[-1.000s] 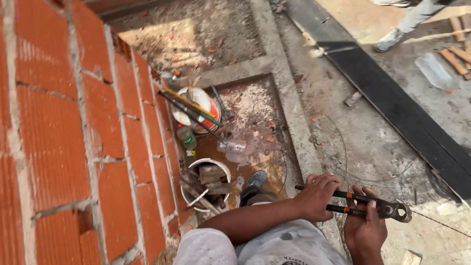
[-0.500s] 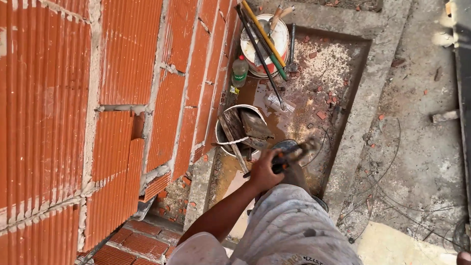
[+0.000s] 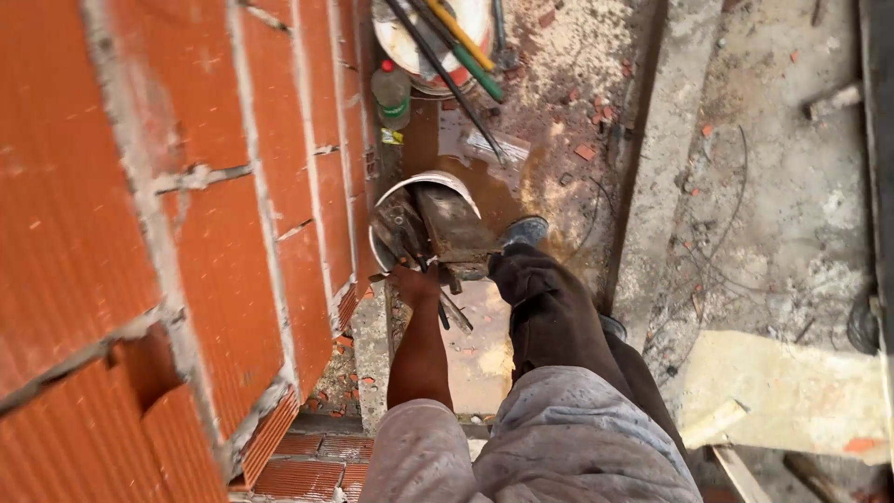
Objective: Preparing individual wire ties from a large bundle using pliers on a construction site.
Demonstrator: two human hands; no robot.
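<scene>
Hand lowered from chest height into the bucket of tools.

Left to right: brick wall [image 3: 186, 233]; white bucket [image 3: 386, 200] at its foot; one hand [image 3: 416, 282], which side unclear, now closed on the pliers [image 3: 402, 228] at the rim, formerly held beside the leg [image 3: 549, 307]. The other hand has left view.
</scene>
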